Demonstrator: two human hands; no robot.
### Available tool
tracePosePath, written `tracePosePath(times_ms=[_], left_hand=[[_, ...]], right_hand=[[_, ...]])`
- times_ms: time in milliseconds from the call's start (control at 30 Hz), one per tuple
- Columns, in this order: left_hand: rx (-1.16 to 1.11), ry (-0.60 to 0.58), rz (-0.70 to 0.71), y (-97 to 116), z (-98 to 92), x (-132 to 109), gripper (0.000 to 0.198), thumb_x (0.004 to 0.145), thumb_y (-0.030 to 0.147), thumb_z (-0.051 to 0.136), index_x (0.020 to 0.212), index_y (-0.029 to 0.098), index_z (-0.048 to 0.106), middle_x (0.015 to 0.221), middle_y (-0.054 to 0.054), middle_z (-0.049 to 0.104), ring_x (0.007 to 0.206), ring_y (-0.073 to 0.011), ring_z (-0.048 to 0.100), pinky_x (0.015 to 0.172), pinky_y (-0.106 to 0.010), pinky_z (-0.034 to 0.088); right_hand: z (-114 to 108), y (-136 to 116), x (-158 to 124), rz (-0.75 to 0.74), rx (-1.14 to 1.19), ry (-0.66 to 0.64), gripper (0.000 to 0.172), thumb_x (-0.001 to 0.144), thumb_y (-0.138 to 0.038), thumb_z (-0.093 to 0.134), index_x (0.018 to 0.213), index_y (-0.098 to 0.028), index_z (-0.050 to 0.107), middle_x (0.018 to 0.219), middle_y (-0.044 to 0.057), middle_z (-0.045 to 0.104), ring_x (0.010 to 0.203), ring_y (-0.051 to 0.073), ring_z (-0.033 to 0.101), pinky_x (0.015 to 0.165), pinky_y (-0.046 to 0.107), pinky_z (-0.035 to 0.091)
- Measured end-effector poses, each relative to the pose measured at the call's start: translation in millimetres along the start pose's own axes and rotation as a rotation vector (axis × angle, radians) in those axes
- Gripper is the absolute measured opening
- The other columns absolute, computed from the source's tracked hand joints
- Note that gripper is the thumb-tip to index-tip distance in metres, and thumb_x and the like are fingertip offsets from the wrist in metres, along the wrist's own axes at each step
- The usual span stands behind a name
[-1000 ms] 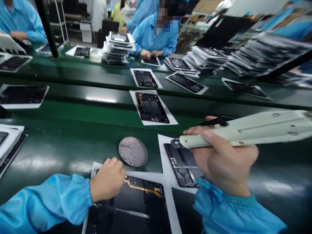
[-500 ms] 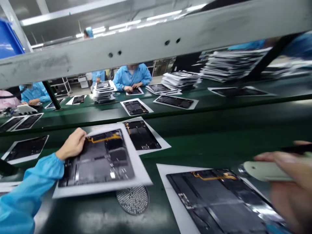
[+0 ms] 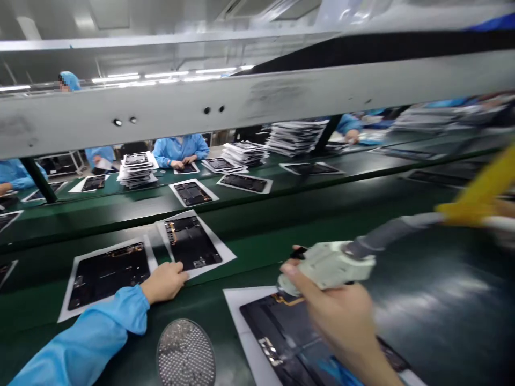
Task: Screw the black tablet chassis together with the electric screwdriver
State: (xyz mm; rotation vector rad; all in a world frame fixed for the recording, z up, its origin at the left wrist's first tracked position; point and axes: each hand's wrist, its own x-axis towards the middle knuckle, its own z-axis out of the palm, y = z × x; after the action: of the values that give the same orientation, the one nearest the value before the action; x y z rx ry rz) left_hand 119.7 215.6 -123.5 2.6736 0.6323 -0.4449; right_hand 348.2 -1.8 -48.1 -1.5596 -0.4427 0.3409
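Note:
My right hand is wrapped around a pale green hand-held tool with a grey sleeve and a white cord. The tool's front end is over the top edge of a black tablet shell, which lies on a white sheet with an orange ribbon cable showing. My left hand, in a blue sleeve, has its fingers curled at the lower left edge of another tablet shell on its white sheet. Whether it pinches that sheet is hidden. Left of this hand lies a third tablet shell on white paper.
A round perforated metal disc is in the green bench near my left forearm. A yellow strap holds the tool's cord at right. A grey beam crosses above. Behind it are stacked sheets and co-workers in blue.
My left hand has let go of the shell it held, now lying farther left, and moved right to the neighbouring one. My right hand has brought the green tool left over the near shell.

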Motion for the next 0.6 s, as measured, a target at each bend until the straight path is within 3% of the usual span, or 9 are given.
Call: tracePosePath(times_ms=[100, 200, 333, 467, 600], left_hand=[[-0.091, -0.018, 0.018, 21, 5.2, 17, 0.015, 0.09, 0.015, 0.05, 0.088, 0.018, 0.064, 0.099, -0.009, 0.067, 0.093, -0.0233, 0.067, 0.091, -0.036, 0.051], [-0.216, 0.064, -0.053, 18, 2.3, 23, 0.016, 0.084, 0.01, 0.048, 0.088, 0.018, 0.061, 0.089, -0.009, 0.068, 0.088, -0.0262, 0.069, 0.089, -0.04, 0.051], [-0.515, 0.258, -0.273, 7, 3.0, 15, 0.008, 0.085, 0.015, 0.046, 0.086, 0.02, 0.052, 0.069, -0.003, 0.062, 0.074, -0.0248, 0.071, 0.079, -0.038, 0.057], [-0.898, 0.508, -0.489, -3, 0.6, 3, 0.016, 0.09, 0.014, 0.038, 0.076, 0.021, 0.042, 0.072, -0.002, 0.062, 0.078, -0.019, 0.073, 0.078, -0.031, 0.061], [-1.165, 0.711, -0.587, -10, -13.7, 2, 0.018, 0.089, 0.011, 0.039, 0.074, 0.021, 0.042, 0.06, 0.003, 0.058, 0.067, -0.0177, 0.07, 0.072, -0.034, 0.064]], right_hand=[[7, -5, 0, -0.003, 0.032, -0.031, 0.048, 0.062, -0.054, 0.083, 0.088, -0.017, 0.066, 0.075, 0.005, 0.068, 0.064, 0.02, 0.062, 0.062, 0.034, 0.052], [11, -11, 2, -0.051, 0.049, -0.073, 0.045, 0.067, -0.054, 0.079, 0.088, -0.017, 0.065, 0.071, 0.003, 0.063, 0.06, 0.016, 0.056, 0.059, 0.032, 0.051], [10, -23, 6, -0.098, 0.097, -0.125, 0.036, 0.074, -0.049, 0.074, 0.088, -0.017, 0.062, 0.07, 0.001, 0.057, 0.06, 0.014, 0.051, 0.057, 0.028, 0.047], [4, -29, 9, -0.115, 0.141, -0.151, 0.03, 0.077, -0.044, 0.071, 0.084, -0.018, 0.058, 0.068, -0.002, 0.05, 0.06, 0.012, 0.045, 0.056, 0.027, 0.043], [2, -35, 10, -0.14, 0.16, -0.156, 0.027, 0.076, -0.04, 0.07, 0.081, -0.018, 0.055, 0.066, -0.003, 0.047, 0.058, 0.011, 0.042, 0.055, 0.026, 0.041]])
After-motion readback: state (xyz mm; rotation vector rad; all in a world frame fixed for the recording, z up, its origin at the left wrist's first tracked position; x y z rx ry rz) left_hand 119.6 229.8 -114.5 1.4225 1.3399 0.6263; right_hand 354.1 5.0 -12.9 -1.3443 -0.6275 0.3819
